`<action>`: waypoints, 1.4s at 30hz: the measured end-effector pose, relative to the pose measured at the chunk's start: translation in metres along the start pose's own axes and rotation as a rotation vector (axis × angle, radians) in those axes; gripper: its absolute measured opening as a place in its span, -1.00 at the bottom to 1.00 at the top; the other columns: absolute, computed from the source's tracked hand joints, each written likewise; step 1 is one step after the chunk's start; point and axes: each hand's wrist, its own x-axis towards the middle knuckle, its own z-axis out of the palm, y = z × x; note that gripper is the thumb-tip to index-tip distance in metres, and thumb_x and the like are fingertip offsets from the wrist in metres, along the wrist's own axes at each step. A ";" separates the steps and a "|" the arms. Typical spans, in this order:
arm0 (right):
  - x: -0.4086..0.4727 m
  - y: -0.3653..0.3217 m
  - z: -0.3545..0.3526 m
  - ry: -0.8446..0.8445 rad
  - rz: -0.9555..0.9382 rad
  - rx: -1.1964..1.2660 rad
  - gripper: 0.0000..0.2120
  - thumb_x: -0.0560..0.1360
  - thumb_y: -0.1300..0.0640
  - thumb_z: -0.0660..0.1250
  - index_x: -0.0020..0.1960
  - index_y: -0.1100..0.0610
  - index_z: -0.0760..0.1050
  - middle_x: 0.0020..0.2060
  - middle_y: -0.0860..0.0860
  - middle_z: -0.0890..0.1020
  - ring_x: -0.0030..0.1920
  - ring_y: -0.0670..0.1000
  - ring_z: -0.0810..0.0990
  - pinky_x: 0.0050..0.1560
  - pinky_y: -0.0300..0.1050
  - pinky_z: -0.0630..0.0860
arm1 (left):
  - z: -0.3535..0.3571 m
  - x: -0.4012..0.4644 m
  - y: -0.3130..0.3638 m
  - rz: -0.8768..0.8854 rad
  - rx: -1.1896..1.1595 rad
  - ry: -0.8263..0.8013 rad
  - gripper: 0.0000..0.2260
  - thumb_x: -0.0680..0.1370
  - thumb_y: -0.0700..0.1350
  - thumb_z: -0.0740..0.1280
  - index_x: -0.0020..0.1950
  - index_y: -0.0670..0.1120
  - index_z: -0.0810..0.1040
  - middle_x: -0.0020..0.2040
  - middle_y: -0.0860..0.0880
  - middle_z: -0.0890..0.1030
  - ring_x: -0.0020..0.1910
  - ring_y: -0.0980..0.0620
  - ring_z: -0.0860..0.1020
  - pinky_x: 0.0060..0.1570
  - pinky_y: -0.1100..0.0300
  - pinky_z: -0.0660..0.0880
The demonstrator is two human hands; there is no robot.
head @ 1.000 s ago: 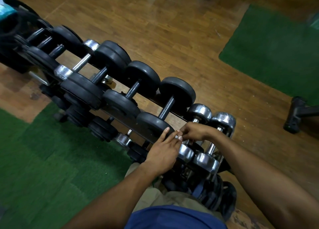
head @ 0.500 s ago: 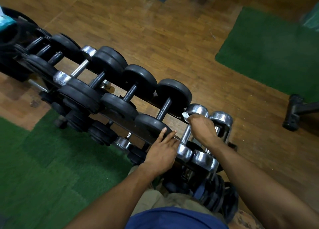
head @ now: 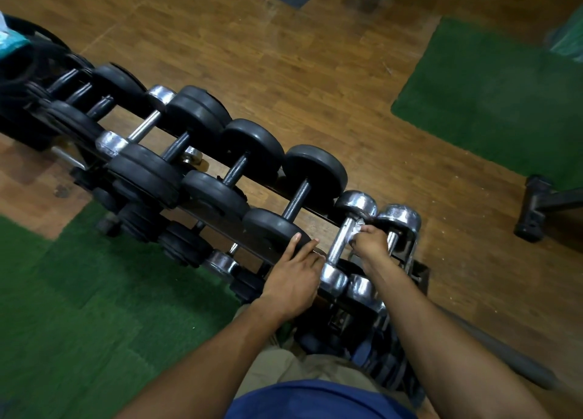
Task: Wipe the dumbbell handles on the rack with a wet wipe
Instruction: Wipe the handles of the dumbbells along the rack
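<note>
A dark rack (head: pixel 419 273) holds a slanting row of dumbbells, black-plated ones to the left and two chrome ones at the right end. My right hand (head: pixel 372 242) grips a crumpled white wet wipe (head: pixel 356 227) against the far part of the chrome dumbbell handle (head: pixel 339 242). My left hand (head: pixel 293 276) rests with straight fingers on the near plate of the black dumbbell (head: pixel 274 229) beside it, by the chrome dumbbell's near head. The second chrome dumbbell (head: pixel 399 218) lies just right of my right hand.
A lower tier with more dumbbells (head: pixel 220 260) sits under the top row. Green mats (head: pixel 79 308) lie at left and far right on the wooden floor (head: pixel 299 71). A black equipment foot (head: pixel 533 210) stands at right. A grey bar (head: pixel 504 352) lies near my right arm.
My right hand slid the wipe from the handle's near end up toward the far chrome head, then back a little down the handle. My left hand stayed on the black plate.
</note>
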 end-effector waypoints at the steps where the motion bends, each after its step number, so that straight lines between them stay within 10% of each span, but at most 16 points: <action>1: 0.003 0.001 0.001 -0.030 0.046 0.087 -0.75 0.47 0.44 0.21 -0.06 0.15 0.54 -0.10 0.13 0.62 -0.16 0.06 0.57 -0.14 -0.02 0.56 | 0.000 0.000 0.000 0.000 0.001 -0.005 -0.51 0.66 0.04 0.22 0.54 -0.13 0.36 0.53 -0.09 0.42 0.66 -0.04 -0.04 0.51 -0.16 -0.45; 8: -0.009 -0.002 -0.005 -0.282 0.151 -0.015 -0.73 0.47 0.54 0.17 -0.20 0.25 0.52 -0.25 0.17 0.57 -0.29 0.03 0.55 -0.32 -0.13 0.57 | -0.003 0.000 0.000 -0.001 -0.011 -0.033 -0.52 0.67 0.04 0.18 0.55 -0.13 0.34 0.54 -0.08 0.40 0.66 -0.03 -0.07 0.53 -0.18 -0.42; 13: -0.016 0.005 -0.007 -0.326 0.056 -0.321 -0.89 0.37 0.48 0.39 -0.20 0.32 0.53 -0.36 0.22 0.62 -0.35 0.15 0.65 -0.16 0.23 0.68 | -0.002 0.001 0.001 -0.013 -0.021 -0.046 -0.52 0.67 0.03 0.17 0.55 -0.13 0.33 0.54 -0.07 0.40 0.66 -0.03 -0.07 0.50 -0.16 -0.48; 17: -0.030 -0.003 -0.014 -0.339 -0.015 -0.496 -0.90 0.43 0.34 0.48 -0.20 0.29 0.56 -0.47 0.14 0.64 -0.45 0.06 0.65 -0.43 -0.14 0.54 | -0.004 0.002 0.003 -0.032 -0.030 -0.059 -0.49 0.67 0.07 0.15 0.56 -0.14 0.32 0.54 -0.07 0.40 0.66 -0.03 -0.06 0.51 -0.16 -0.47; 26: -0.023 -0.003 -0.055 -0.275 -0.244 -0.487 -0.83 0.44 0.11 0.51 -0.23 0.17 0.60 -0.45 0.02 0.63 -0.40 -0.01 0.56 -0.36 -0.17 0.39 | -0.004 0.009 0.039 -0.089 -0.167 -0.023 -0.42 0.64 0.17 0.19 0.58 -0.12 0.29 0.51 -0.07 0.40 0.58 -0.05 0.18 0.56 -0.17 -0.36; 33: -0.018 0.011 -0.107 -0.214 -0.423 -0.607 -0.85 0.45 0.13 0.51 -0.28 0.06 0.61 -0.34 -0.03 0.63 -0.30 -0.08 0.53 -0.23 -0.11 0.41 | 0.010 0.021 0.072 0.028 -0.229 -0.083 -0.40 0.64 0.26 0.15 0.54 -0.10 0.33 0.49 -0.08 0.44 0.59 -0.05 0.19 0.60 -0.08 -0.15; 42: -0.034 0.017 -0.104 -0.335 -0.564 -1.115 -0.72 0.47 0.14 0.41 0.17 0.03 0.64 0.16 0.02 0.66 0.16 0.07 0.61 0.10 -0.06 0.54 | 0.015 0.029 0.081 -0.030 -0.154 -0.118 -0.32 0.65 0.30 0.11 0.61 -0.14 0.21 0.57 -0.10 0.35 0.62 -0.05 0.14 0.60 -0.06 -0.12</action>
